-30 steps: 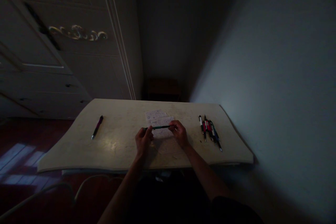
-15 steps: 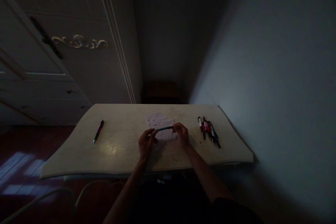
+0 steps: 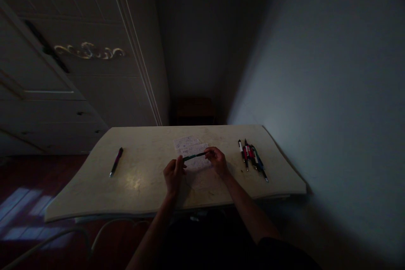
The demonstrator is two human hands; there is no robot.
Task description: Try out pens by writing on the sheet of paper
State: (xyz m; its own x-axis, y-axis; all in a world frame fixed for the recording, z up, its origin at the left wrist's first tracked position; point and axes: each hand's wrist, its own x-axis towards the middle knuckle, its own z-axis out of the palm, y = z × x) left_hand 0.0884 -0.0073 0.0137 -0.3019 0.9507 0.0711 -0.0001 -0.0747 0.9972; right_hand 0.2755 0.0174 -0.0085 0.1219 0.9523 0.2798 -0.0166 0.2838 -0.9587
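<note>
Over the middle of a pale table [image 3: 142,190] I hold a green pen [image 3: 193,156] between both hands. My left hand [image 3: 173,174] pinches its left end and my right hand [image 3: 216,160] pinches its right end. The pen lies nearly level, a little above a small sheet of paper [image 3: 190,149] with scribbles on it. A bunch of several pens [image 3: 252,157] lies on the table to the right of my right hand. A single dark purple pen [image 3: 116,161] rests far to the left.
A white panelled cabinet [image 3: 79,71] with a gilded handle stands behind the table on the left. A plain wall [image 3: 316,71] runs along the right. A dark gap with a brown box [image 3: 195,110] lies beyond the table. A chair's rail [image 3: 50,238] shows at bottom left.
The hands have drawn a little closer together along the green pen, and its left end now sits slightly lower. The view shifted slightly.
</note>
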